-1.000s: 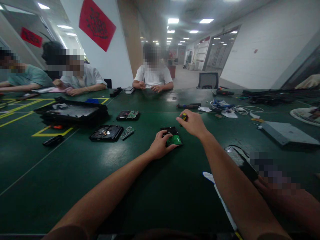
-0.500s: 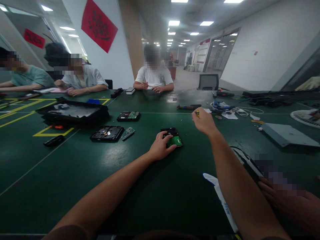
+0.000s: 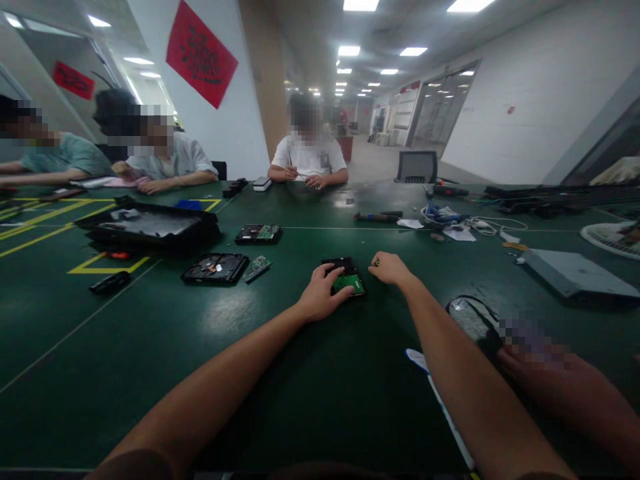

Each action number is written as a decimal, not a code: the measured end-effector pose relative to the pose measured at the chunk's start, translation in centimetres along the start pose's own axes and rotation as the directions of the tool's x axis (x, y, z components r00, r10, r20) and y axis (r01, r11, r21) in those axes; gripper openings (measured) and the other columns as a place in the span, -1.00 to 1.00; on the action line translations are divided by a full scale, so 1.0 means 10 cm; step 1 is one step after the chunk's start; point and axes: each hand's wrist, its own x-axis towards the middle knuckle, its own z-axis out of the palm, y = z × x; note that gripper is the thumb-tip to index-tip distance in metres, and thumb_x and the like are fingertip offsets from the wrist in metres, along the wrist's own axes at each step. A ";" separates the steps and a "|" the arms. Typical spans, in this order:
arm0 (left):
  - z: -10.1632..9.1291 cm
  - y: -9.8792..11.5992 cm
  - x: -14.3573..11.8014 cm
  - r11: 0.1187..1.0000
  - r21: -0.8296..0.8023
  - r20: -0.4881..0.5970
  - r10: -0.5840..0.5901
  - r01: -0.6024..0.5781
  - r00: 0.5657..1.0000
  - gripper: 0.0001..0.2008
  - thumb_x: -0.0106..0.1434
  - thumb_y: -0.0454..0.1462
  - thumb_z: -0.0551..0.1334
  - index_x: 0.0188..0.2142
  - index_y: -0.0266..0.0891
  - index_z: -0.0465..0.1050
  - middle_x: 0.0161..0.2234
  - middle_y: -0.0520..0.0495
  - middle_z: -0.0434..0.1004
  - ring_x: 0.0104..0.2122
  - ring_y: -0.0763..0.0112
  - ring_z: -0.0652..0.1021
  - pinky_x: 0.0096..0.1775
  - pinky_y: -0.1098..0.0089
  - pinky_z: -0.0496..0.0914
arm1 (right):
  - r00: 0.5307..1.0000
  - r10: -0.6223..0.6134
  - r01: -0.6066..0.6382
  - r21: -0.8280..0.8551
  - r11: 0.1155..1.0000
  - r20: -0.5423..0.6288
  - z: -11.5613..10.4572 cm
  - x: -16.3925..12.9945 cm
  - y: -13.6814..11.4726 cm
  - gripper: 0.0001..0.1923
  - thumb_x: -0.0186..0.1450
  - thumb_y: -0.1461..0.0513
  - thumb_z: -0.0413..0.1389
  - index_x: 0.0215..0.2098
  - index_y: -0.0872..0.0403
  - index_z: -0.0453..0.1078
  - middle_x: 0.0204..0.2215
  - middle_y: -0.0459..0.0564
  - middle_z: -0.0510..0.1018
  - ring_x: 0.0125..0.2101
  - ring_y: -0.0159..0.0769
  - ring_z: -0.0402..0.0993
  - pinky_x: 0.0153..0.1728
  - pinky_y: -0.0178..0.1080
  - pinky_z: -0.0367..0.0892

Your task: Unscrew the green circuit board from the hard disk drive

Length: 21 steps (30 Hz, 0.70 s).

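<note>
A hard drive (image 3: 351, 285) with a green circuit board and black casing lies on the dark green table in front of me. My left hand (image 3: 323, 293) rests on its left side, fingers across the top and thumb along the near edge, gripping it. To the right of the drive, just above the table, my right hand (image 3: 389, 268) is closed around a small yellow-and-black thing (image 3: 377, 263), mostly hidden by the fingers. Farther left are an opened black drive casing (image 3: 216, 269), a loose circuit board (image 3: 258, 267) and another hard drive (image 3: 259, 233).
At left stand stacked black trays (image 3: 150, 227). A black-handled tool (image 3: 376, 217), cables (image 3: 440, 215) and a grey metal box (image 3: 580, 273) lie to the right. Another person's hand (image 3: 550, 373) holds a blurred object beside my right arm. Several people sit around the table.
My right hand has come down and left, closer to the hard drive. My left hand stays on the drive. The other person's hand at right has shifted left.
</note>
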 end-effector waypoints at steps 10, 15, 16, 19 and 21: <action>-0.28 -0.27 0.49 0.991 -0.090 0.052 -0.096 0.100 0.994 -0.46 0.52 -0.02 -0.06 0.29 -0.24 0.35 0.25 -0.18 0.46 0.23 0.18 0.46 0.28 0.21 0.28 | 0.999 0.015 -0.014 -0.008 1.000 0.046 0.10 0.06 0.04 -0.73 0.40 0.14 0.14 -0.06 0.12 0.56 -0.05 0.20 0.65 -0.05 -0.08 0.59 -0.13 -0.25 0.37; -0.38 -0.20 0.27 0.993 -0.082 0.025 -0.083 0.085 0.996 -0.48 0.50 -0.03 -0.03 0.28 -0.23 0.35 0.23 -0.18 0.47 0.21 0.17 0.47 0.26 0.19 0.32 | 0.997 0.026 -0.025 -0.009 1.000 0.070 0.04 0.06 0.09 -0.74 0.38 0.11 0.19 -0.09 0.11 0.58 -0.06 0.17 0.66 -0.06 -0.11 0.60 -0.13 -0.27 0.38; -0.40 -0.17 0.16 0.993 -0.074 0.016 -0.087 0.088 0.996 -0.48 0.50 -0.03 -0.01 0.28 -0.22 0.36 0.21 -0.19 0.49 0.18 0.16 0.49 0.24 0.16 0.34 | 0.997 0.027 -0.027 -0.008 1.000 0.075 0.03 0.05 0.10 -0.74 0.37 0.11 0.20 -0.10 0.11 0.58 -0.07 0.16 0.66 -0.07 -0.12 0.60 -0.13 -0.27 0.39; -0.47 -0.10 -0.23 0.996 -0.051 0.009 -0.074 0.074 0.997 -0.51 0.47 -0.03 0.04 0.23 -0.21 0.40 0.14 -0.21 0.53 0.12 0.11 0.53 0.18 0.10 0.41 | 0.995 0.031 -0.030 -0.004 1.000 0.093 0.00 0.04 0.12 -0.74 0.35 0.09 0.23 -0.14 0.10 0.60 -0.11 0.14 0.67 -0.09 -0.13 0.61 -0.14 -0.27 0.40; -0.52 -0.06 -0.46 0.996 -0.051 0.018 -0.074 0.075 0.997 -0.50 0.44 0.00 0.09 0.24 -0.19 0.38 0.13 -0.22 0.52 0.09 0.09 0.54 0.12 0.09 0.46 | 0.994 0.037 -0.036 -0.005 0.999 0.105 -0.03 0.04 0.12 -0.77 0.33 0.11 0.25 -0.16 0.09 0.61 -0.13 0.14 0.68 -0.10 -0.13 0.62 -0.15 -0.26 0.41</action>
